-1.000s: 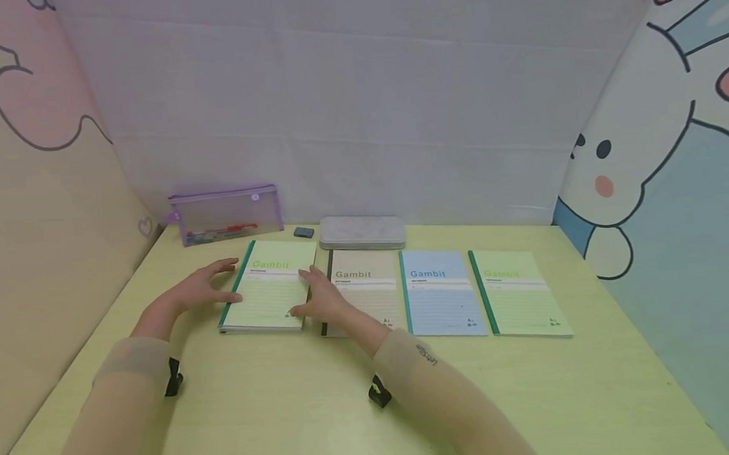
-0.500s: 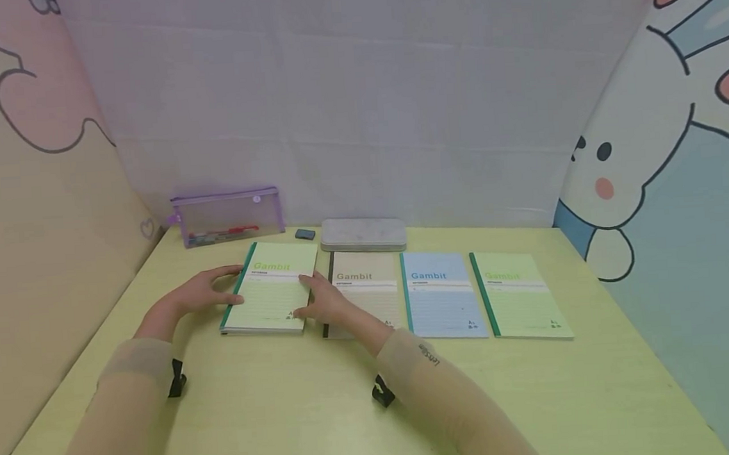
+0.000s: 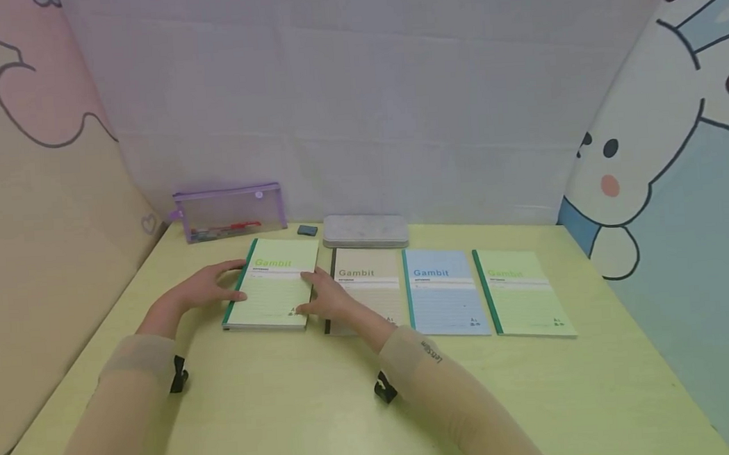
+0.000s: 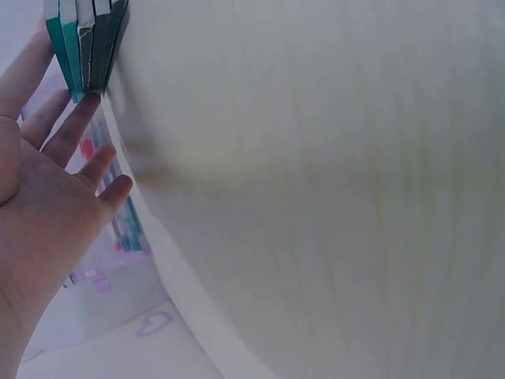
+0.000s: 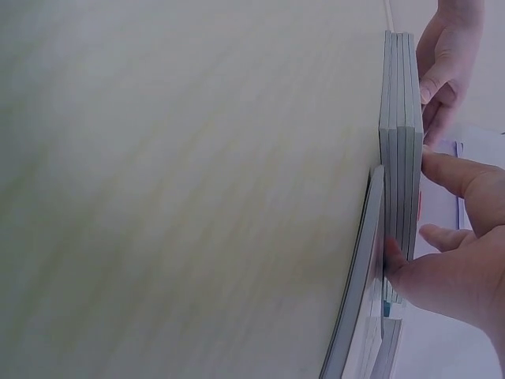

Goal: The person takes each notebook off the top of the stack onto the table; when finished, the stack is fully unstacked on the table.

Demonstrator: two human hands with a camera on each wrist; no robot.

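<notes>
1. Nearest to you, both sleeved forearms stretch across the pale green table (image 3: 325, 411), a black clip at each wrist.
2. Your left hand (image 3: 202, 287) rests against the spine side of a stack of notebooks (image 3: 272, 292) topped by a light green "Gambit" cover; the fingers lie fairly straight, touching the teal spines, as the left wrist view shows.
3. Your right hand (image 3: 326, 299) presses the stack's opposite, page-edge side, thumb at the near corner and fingers spread along the edge; the right wrist view shows the fingertips (image 5: 442, 170) against the grey page edges. Neither hand curls round the stack: it is squeezed between two nearly flat hands.
4. That stack lies flat at the left end of a row, its right edge overlapping a tan notebook (image 3: 368, 286) beneath your right hand.
5. Further right lie a blue notebook (image 3: 440, 292) and a green notebook (image 3: 521, 291), side by side.
6. Behind the row, by the back wall, sit a grey pencil tin (image 3: 365, 230), a small dark eraser (image 3: 306, 230) and a purple mesh pouch (image 3: 230, 211) with pens inside.
</notes>
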